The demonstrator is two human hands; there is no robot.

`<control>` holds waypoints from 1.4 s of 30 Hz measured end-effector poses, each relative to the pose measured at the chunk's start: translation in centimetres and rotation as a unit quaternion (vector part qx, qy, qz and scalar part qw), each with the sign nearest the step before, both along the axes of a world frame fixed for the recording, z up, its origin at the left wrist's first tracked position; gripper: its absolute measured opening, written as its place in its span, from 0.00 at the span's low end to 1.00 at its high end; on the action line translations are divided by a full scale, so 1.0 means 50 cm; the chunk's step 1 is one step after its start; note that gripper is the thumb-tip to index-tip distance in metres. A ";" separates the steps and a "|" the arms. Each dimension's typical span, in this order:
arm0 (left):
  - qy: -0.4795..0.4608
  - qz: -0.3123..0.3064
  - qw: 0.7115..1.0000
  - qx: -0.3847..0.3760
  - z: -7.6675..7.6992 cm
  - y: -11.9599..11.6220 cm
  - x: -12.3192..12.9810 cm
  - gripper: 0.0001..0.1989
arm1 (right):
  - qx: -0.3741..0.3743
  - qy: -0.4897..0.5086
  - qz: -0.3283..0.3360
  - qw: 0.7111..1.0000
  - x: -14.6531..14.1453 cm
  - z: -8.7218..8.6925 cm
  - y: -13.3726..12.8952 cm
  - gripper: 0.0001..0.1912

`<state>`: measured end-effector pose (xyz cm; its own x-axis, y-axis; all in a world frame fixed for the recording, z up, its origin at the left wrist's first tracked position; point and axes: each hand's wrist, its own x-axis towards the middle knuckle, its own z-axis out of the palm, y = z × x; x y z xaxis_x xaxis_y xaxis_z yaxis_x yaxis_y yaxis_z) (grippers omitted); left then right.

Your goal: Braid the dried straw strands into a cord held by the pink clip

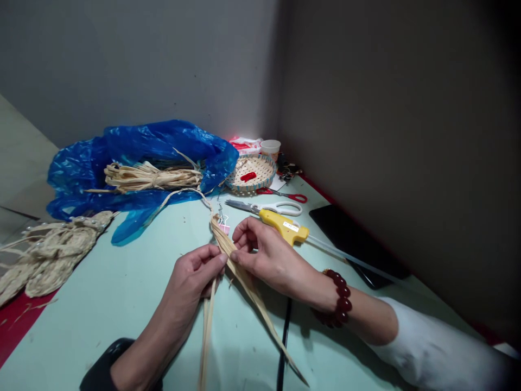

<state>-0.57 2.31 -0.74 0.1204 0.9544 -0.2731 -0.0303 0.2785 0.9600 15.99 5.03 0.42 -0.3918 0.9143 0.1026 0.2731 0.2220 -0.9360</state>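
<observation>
Pinching the pale strands at the middle of the table, the left hand has its thumb and forefinger pressed together on their left edge. The right hand meets it from the other side, thumb tip on the same strands and forefinger bent close by, the gap between them narrow. The other right fingers curl loosely inward.

Below the hands the strands part: narrow strips hang under the left hand, while a wider tail slants down to the right, crossing a black cable. Above, they gather to a narrow top beside a pink clip; whether it grips them I cannot tell. A thin cord curves from there toward the blue bag, on which a straw bundle lies.

Just beyond the right hand is a yellow glue gun, its stick reaching over a black slab. White-handled scissors lie behind the gun, near a shallow basket. Braided pieces rest at the far left.
</observation>
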 end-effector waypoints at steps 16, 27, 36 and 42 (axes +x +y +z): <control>0.009 0.000 1.000 0.020 0.002 0.003 0.004 0.11 | -0.027 0.020 0.012 0.999 -0.001 -0.001 -0.001 0.10; 0.058 -0.005 0.997 0.057 0.003 0.006 0.004 0.07 | 0.001 -0.001 -0.006 1.000 -0.013 -0.019 0.002 0.10; 0.105 0.007 0.992 0.071 0.006 0.007 0.011 0.05 | 0.001 0.007 -0.025 1.000 -0.013 0.004 -0.009 0.09; 0.113 0.021 0.990 0.079 0.005 0.007 0.013 0.07 | -0.071 0.064 -0.008 0.995 -0.017 0.017 -0.012 0.11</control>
